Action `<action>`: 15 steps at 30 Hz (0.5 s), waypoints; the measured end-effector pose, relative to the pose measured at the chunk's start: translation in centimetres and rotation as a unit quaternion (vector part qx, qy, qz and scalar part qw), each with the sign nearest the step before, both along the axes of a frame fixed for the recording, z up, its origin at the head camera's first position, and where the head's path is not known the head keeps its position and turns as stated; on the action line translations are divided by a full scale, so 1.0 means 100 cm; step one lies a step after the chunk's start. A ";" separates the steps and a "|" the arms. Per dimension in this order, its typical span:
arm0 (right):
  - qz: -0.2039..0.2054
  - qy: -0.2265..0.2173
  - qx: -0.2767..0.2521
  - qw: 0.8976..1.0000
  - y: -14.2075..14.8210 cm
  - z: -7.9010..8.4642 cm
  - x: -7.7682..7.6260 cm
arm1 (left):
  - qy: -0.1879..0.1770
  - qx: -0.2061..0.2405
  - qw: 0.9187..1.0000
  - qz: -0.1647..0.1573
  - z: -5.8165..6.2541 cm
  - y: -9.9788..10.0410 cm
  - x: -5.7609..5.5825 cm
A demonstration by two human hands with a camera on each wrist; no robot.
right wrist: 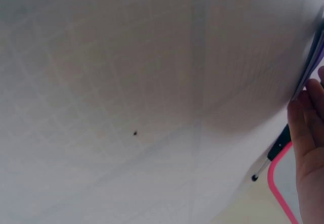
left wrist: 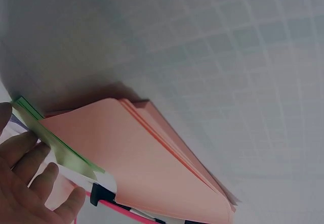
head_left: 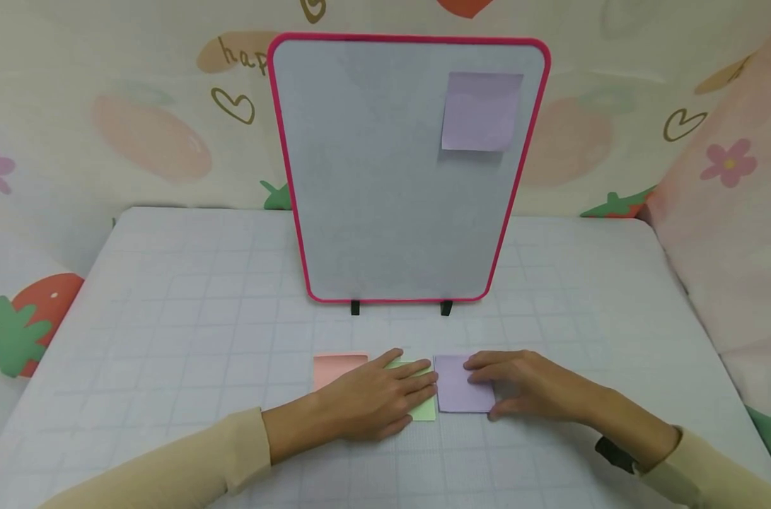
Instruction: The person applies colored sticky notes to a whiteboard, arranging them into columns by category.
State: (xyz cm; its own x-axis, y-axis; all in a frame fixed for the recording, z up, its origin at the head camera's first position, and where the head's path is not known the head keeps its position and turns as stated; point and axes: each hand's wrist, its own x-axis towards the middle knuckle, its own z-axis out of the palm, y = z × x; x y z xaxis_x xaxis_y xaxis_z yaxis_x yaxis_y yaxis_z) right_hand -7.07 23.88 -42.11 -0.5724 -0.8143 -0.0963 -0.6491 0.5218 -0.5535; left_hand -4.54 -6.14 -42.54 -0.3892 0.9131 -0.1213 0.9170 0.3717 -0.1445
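Three pads of sticky notes lie in a row on the table: a pink pad (head_left: 337, 369), a green pad (head_left: 425, 410) and a purple pad (head_left: 455, 385). My left hand (head_left: 382, 396) rests over the green pad with fingers spread, its fingertips reaching the purple pad's left edge. The wrist and forearm side of it covers part of the pink pad. At the purple pad's right side is my right hand (head_left: 528, 385), fingertips over the top sheet and thumb by the lower right corner. In the right wrist view, the fingers (right wrist: 299, 128) look fairly straight.
Behind the pads stands a whiteboard (head_left: 385, 191) with a pink frame on small black feet (head_left: 355, 307). One purple sticky note (head_left: 481, 113) is stuck at its upper right. A pale checked cloth covers the table (head_left: 169, 318); a printed curtain hangs behind.
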 end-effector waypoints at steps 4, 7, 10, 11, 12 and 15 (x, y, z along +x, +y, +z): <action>-0.009 -0.015 0.011 1.000 -0.001 0.001 -0.001 | -0.002 -0.001 1.000 0.000 0.000 0.000 0.000; -0.011 -0.015 0.014 1.000 -0.002 0.002 -0.001 | -0.005 -0.005 1.000 0.001 0.000 0.000 0.000; -0.012 -0.014 0.017 1.000 -0.003 0.003 -0.001 | -0.007 -0.008 1.000 0.002 0.001 0.000 -0.001; -0.012 -0.015 0.018 1.000 -0.003 0.003 -0.001 | -0.007 -0.009 1.000 0.002 0.001 0.000 -0.001; -0.013 -0.016 0.021 1.000 -0.003 0.003 -0.002 | -0.007 -0.009 1.000 0.002 0.001 0.000 -0.001; -0.012 -0.007 0.017 1.000 -0.002 0.002 -0.001 | -0.012 -0.008 1.000 0.001 0.001 0.001 -0.001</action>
